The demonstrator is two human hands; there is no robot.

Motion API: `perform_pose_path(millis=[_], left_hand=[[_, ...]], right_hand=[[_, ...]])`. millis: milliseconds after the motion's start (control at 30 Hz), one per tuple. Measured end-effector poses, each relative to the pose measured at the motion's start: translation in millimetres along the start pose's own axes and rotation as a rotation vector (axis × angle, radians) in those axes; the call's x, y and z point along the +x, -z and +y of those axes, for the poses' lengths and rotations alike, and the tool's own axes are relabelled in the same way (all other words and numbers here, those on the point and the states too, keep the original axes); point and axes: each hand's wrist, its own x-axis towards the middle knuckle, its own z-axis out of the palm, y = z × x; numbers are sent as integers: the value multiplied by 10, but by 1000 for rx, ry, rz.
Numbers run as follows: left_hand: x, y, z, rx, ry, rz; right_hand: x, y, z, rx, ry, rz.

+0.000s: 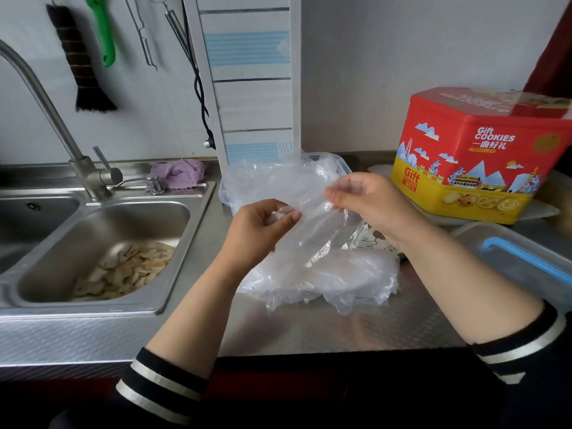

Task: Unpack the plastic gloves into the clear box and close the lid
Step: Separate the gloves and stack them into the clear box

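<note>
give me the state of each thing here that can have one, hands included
left hand: pinching the plastic glove
right hand: pinching the same glove
plastic glove: held up, stretched between both hands
clear box: open, gloves inside
lid: off, lying on the counter
cookie tin: closed
faucet: off

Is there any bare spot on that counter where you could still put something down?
Yes: the steel strip along the counter's front edge, between the glove pile and the sleeves, and the narrow strip between the sink and the pile. It is crowded behind: clear box, cookie tin and lid at right.
</note>
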Motion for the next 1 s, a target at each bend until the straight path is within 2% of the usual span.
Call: perform_pose_path(millis=[167, 434, 601, 734, 867, 1001], left_hand=[[-48, 1, -61, -86, 12, 12], [-116, 31, -416, -212, 98, 125], [-100, 47, -497, -214, 113, 122], [-102, 20, -540, -154, 86, 92], [-101, 24, -619, -82, 62, 79], [-106, 14, -635, -18, 18, 101]], right_hand=[[79, -42, -114, -1, 85, 64], [530, -46, -452, 30, 149, 114], [907, -126, -576, 229, 113, 153], [1151, -160, -466, 307, -22, 274], [1263, -306, -271, 56, -151, 271], [1246, -351, -72, -457, -178, 153]])
